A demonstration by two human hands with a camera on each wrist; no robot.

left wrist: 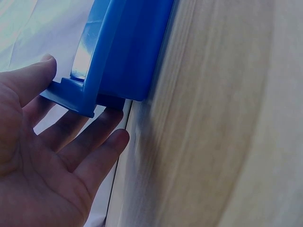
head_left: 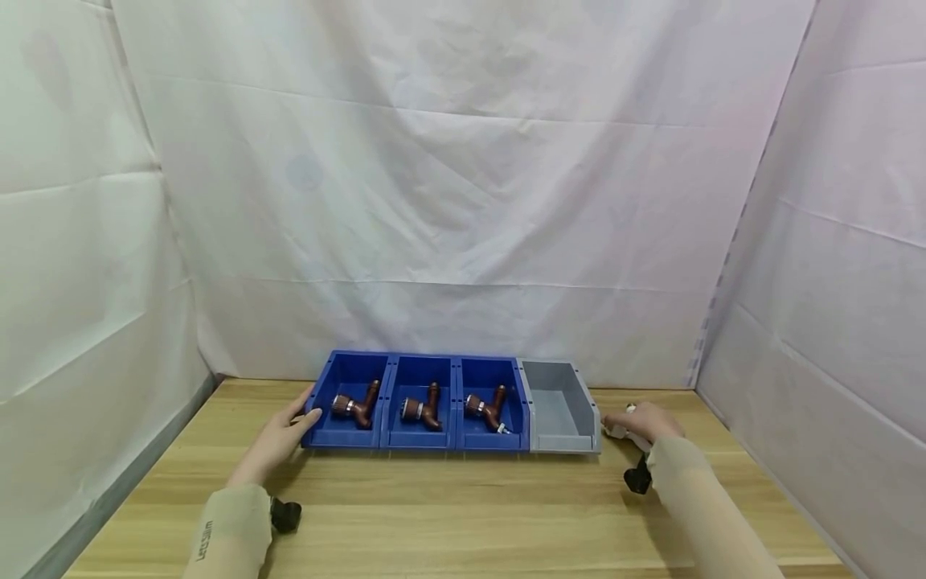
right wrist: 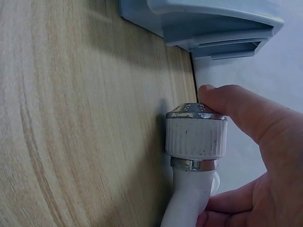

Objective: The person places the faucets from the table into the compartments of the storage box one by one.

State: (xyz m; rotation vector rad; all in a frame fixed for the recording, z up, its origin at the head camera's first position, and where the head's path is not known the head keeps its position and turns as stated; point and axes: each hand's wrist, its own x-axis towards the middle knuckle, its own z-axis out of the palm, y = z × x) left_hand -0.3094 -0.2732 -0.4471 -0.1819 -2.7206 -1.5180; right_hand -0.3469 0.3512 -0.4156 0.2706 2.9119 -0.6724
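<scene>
At the left end of the bin row, my left hand (head_left: 278,434) holds the edge of the first blue bin (head_left: 342,438). In the left wrist view its thumb lies against the bin's rim (left wrist: 90,87), with the fingers on the other side. To the right of the grey bin (head_left: 566,443), my right hand (head_left: 647,420) grips a white tap (right wrist: 194,142) just above or on the table. Its thumb rests on the tap's silver-capped knob. Brown taps lie in the blue bins: one in the first (head_left: 354,408), one in the second (head_left: 427,410), one in the third (head_left: 492,410).
The bins stand side by side near the back of the wooden table (head_left: 448,515), the grey one with nothing in it. White cloth (head_left: 434,201) hangs behind and at both sides. A small silvery end piece (head_left: 502,429) shows on the third bin's tap.
</scene>
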